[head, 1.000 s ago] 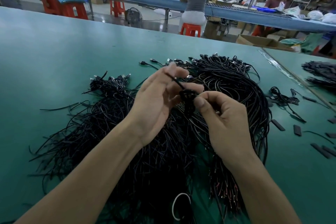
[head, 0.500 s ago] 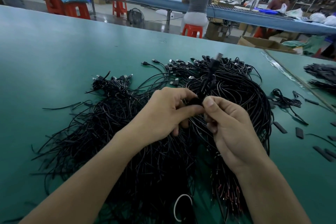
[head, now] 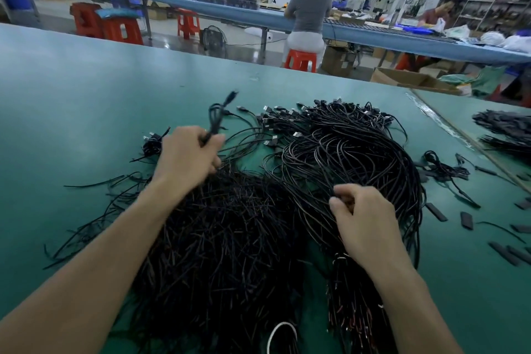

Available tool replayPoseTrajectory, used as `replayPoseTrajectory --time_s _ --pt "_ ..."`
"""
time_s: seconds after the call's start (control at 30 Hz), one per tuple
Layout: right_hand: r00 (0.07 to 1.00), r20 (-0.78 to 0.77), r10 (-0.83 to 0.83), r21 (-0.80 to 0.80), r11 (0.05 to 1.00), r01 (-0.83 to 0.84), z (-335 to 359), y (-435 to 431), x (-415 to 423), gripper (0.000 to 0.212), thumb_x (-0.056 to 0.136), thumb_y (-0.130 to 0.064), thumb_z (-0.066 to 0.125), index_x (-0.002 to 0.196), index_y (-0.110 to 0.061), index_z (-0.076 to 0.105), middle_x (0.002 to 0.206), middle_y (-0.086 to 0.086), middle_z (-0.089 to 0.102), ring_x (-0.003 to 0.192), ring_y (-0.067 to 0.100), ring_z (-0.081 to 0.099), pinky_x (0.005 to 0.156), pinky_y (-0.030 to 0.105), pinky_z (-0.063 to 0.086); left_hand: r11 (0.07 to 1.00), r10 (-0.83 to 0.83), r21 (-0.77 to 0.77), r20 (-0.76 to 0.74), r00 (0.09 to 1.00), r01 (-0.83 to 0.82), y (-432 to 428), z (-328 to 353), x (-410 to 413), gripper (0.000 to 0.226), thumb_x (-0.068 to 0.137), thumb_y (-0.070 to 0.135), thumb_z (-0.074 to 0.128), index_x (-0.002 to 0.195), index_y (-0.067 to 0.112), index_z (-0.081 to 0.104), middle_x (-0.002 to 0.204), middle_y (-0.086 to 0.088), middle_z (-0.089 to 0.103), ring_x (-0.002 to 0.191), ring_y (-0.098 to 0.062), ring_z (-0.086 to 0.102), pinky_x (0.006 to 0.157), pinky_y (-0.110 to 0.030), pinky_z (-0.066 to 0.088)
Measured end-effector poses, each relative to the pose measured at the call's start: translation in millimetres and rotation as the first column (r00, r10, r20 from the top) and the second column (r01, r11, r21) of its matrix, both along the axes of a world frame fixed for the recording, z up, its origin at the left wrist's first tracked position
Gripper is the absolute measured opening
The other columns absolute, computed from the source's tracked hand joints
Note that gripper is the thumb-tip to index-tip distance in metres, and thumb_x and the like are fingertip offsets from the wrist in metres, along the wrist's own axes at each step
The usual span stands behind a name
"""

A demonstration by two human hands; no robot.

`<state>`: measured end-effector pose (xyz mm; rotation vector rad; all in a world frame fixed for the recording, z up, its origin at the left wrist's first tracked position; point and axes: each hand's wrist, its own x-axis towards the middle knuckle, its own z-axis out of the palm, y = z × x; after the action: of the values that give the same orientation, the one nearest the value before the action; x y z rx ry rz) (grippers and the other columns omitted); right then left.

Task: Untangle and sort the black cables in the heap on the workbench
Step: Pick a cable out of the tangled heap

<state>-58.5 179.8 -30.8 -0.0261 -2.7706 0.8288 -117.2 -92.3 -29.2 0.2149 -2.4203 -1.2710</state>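
The left hand [head: 186, 155] is gripping 1 black cable [head: 216, 119] tight in a closed fist. The cable is folded over and is sticking up out of the fist, with its plug [head: 232, 95] pointing up and away. The hand is sitting over the far left part of the big heap [head: 230, 224], and the heap is lying in the middle of the green workbench [head: 71, 95].

It looks like the person is pulling this 1 cable free from the rest, so the job is only getting started, because most of the heap is a messy knot.

The right hand [head: 365, 218] is resting low on the right side of the heap, with its fingers [head: 344, 199] curled in at some strands. I cannot tell if it is pinching a strand or just touching.

Next, I think the left hand is going to need to lift slowly, while the right hand is holding the other strands down so they are not coming along too. Both arms are reaching forward over the heap, with the left one stretching farther.

A small bunch of cables [head: 152, 144] is lying just beside the left hand.
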Motion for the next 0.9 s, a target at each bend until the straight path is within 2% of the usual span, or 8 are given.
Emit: replayPoseTrajectory --time_s 0.17,0.23,0.33,0.43,0.57,0.67,0.8,0.9 --pt "0.999 0.001 -0.044 0.172 0.984 0.043 -3.6 -6.4 1.4 0.035 0.1 -0.025 0.056 0.133 -0.015 0.059 0.118 0.006 0.065 0.11 0.023 0.06 0.095 0.037 0.05 0.951 0.187 0.212 0.185 0.965 -0.225 -42.6 -30.7 -31.4 0.009 0.093 0.013 0.067 0.099 0.007 0.063 0.073 -0.01 0.069 0.054 -0.015 0.063 0.047 -0.023 0.046" --pt "0.999 -0.01 -0.04 0.173 0.984 0.042 -2.4 -6.9 1.5 0.032 0.099 -0.025 0.057 0.13 -0.016 0.062 0.113 0.004 0.068 0.108 0.023 0.06 0.094 0.036 0.05 0.95 0.209 0.195 0.18 0.961 -0.243 -41.5 -34.7 -27.3 0.034 0.093 0.016 0.067 0.124 0.006 0.057 0.077 -0.007 0.066 0.061 -0.021 0.066 0.056 -0.03 0.053" --pt "0.997 -0.063 -0.044 0.146 0.988 0.053 -0.4 -4.5 1.8 0.026 0.099 -0.026 0.058 0.122 -0.019 0.068 0.108 0.004 0.066 0.102 0.024 0.06 0.092 0.04 0.051 0.958 0.285 -0.069 0.084 0.955 -0.279 -27.4 -30.9 -10.2 0.057 0.089 0.039 0.07 0.139 0.023 0.047 0.105 -0.011 0.065 0.096 -0.034 0.064 0.089 -0.044 0.052" --pt "0.988 -0.152 -0.038 -0.008 0.999 0.038 9.9 -1.8 1.9 0.018 0.1 -0.022 0.056 0.11 -0.02 0.071 0.1 0.002 0.065 0.088 0.015 0.062 0.077 0.025 0.052 0.903 0.278 -0.302 -0.13 0.952 -0.305 1.2 -17.0 14.6 0.044 0.086 0.044 0.071 0.125 0.032 0.057 0.108 -0.005 0.056 0.098 -0.024 0.055 0.076 -0.034 0.042" --pt "0.973 -0.143 0.179 -0.404 0.887 -0.223 36.3 -15.9 15.1 0.017 0.099 -0.016 0.058 0.094 -0.027 0.07 0.081 -0.007 0.067 0.06 -0.001 0.059 0.053 0.012 0.044 0.912 -0.237 -0.375 -0.152 0.96 0.166 42.3 8.6 21.5 0.044 0.08 0.049 0.069 0.122 0.041 0.06 0.088 0.013 0.047 0.079 -0.003 0.046 0.075 -0.034 0.052" --pt "0.831 -0.262 0.49 -0.373 0.743 -0.556 55.7 -41.1 39.5 0.019 0.095 -0.009 0.062 0.092 -0.025 0.073 0.092 -0.014 0.069 0.091 0.001 0.065 0.081 0.012 0.048 0.794 -0.543 -0.389 -0.111 0.832 0.467 63.9 2.1 29.7 0.069 0.08 0.042 0.058 0.143 0.05 0.033 0.116 0.012 0.049 0.112 -0.002 0.047 0.098 -0.038 0.049" --pt "0.67 -0.224 0.708 -0.348 0.584 -0.734 61.3 -64.1 59.4 0.014 0.093 -0.009 0.066 0.097 -0.019 0.075 0.099 -0.01 0.068 0.101 0.005 0.064 0.09 0.017 0.047 0.795 -0.603 -0.205 -0.16 0.782 0.571 67.2 -38.8 32.5 0.076 0.083 0.001 0.073 0.145 0.032 0.041 0.145 0.016 0.047 0.138 -0.004 0.04 0.096 -0.036 0.055" --pt "0.791 -0.301 0.532 -0.355 0.707 -0.611 66.4 -49.1 57.1 0.008 0.086 -0.027 0.074 0.078 -0.025 0.072 0.079 -0.013 0.066 0.076 0.001 0.063 0.068 0.008 0.044 0.928 -0.37 -0.08 -0.329 0.869 0.365 59.0 -18.6 17.7 0.018 0.103 0.023 0.054 0.11 0.028 0.07 0.112 0.002 0.07 0.11 -0.014 0.064 0.09 -0.046 0.054"
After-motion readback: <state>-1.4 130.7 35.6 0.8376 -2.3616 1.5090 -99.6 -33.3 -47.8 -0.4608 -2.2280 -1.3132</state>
